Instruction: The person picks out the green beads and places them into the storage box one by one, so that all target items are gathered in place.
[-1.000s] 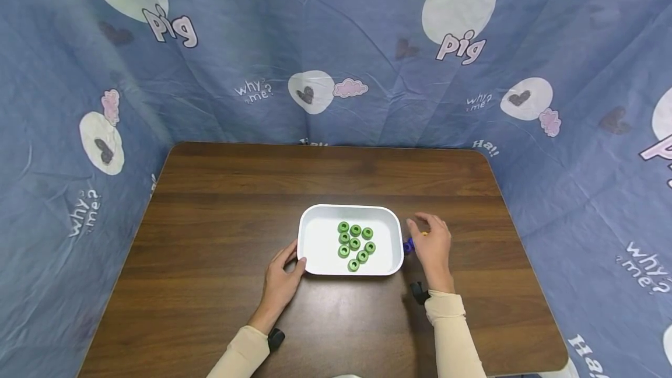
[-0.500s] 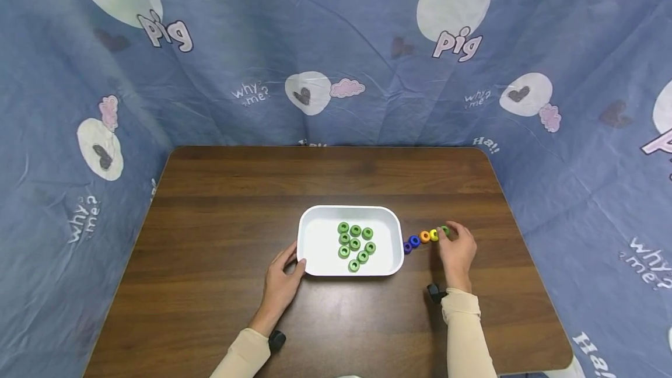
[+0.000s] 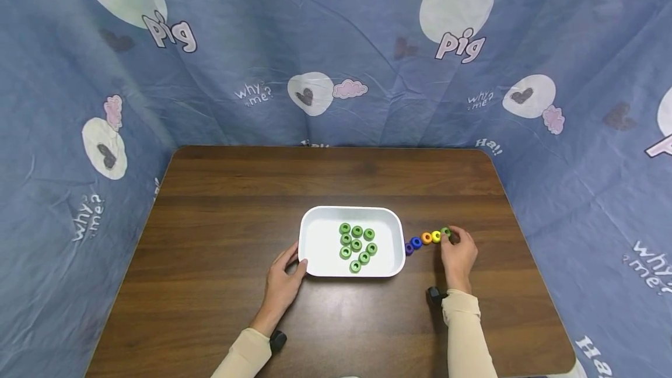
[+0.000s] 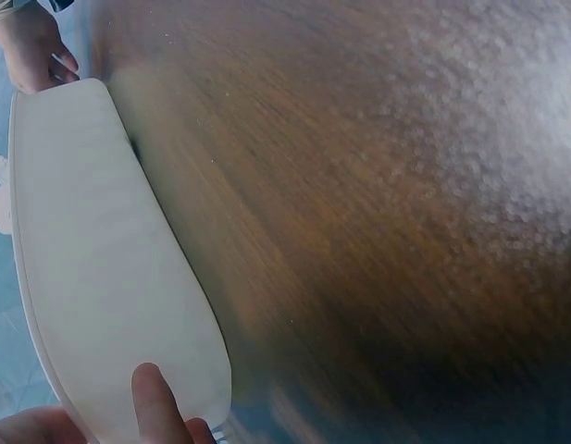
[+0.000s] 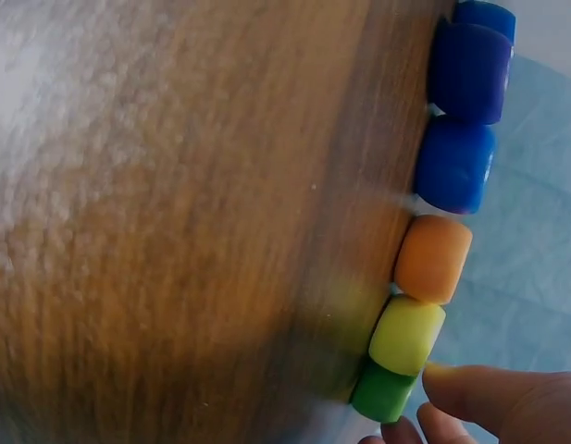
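Note:
A white tray [image 3: 315,249] lies mid-table with several green ring-like beads [image 3: 356,245] in its middle and right part. My left hand [image 3: 282,282] holds the tray's near left corner, thumb on the near side and fingers along the left side. Right of the tray runs a slanting row of beads: purple [image 3: 409,248], blue [image 3: 416,242], orange [image 3: 427,238], yellow [image 3: 436,236] and green [image 3: 445,231]. At the row's far right end, my right hand [image 3: 459,256] pinches the green bead between thumb and fingers. In the right wrist view, the green bead [image 5: 383,390] touches the yellow bead [image 5: 407,334].
The brown wooden table [image 3: 236,179] has rounded far corners. A blue printed cloth [image 3: 336,34] hangs behind and on both sides of it. The bottom of the head view cuts off a small pale edge [image 3: 349,376] of something.
My right hand has moved right, from above the bead row beside the tray to the row's far end, where a green bead now shows. The left hand and tray stay put.

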`<state>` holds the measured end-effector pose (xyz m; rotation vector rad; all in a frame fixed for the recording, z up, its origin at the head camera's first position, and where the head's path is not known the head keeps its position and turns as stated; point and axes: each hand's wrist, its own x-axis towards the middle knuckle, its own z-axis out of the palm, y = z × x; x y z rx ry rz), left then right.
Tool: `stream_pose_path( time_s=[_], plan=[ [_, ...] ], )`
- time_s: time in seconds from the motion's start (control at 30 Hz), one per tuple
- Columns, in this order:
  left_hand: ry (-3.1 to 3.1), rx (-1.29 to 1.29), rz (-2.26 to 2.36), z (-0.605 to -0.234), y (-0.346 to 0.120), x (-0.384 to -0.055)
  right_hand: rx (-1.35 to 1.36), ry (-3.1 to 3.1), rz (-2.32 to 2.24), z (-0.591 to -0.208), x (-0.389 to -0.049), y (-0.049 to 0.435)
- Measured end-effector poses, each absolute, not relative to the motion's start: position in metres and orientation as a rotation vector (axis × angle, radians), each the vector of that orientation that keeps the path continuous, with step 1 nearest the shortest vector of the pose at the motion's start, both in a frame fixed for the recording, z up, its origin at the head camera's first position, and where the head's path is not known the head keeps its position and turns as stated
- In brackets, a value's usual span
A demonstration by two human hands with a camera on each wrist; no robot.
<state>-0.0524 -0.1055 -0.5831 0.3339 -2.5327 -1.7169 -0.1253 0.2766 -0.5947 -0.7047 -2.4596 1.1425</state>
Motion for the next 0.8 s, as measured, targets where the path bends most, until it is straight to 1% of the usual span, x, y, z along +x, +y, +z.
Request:
stream_pose_path(
  time_s=[0.8],
  plan=[
    [-2.540, 0.375, -1.714, -0.5834, -0.1053, -0.0523, -0.779, -2.477, 1.213, -0.6035, -0.1294, 0.2813]
  ],
)
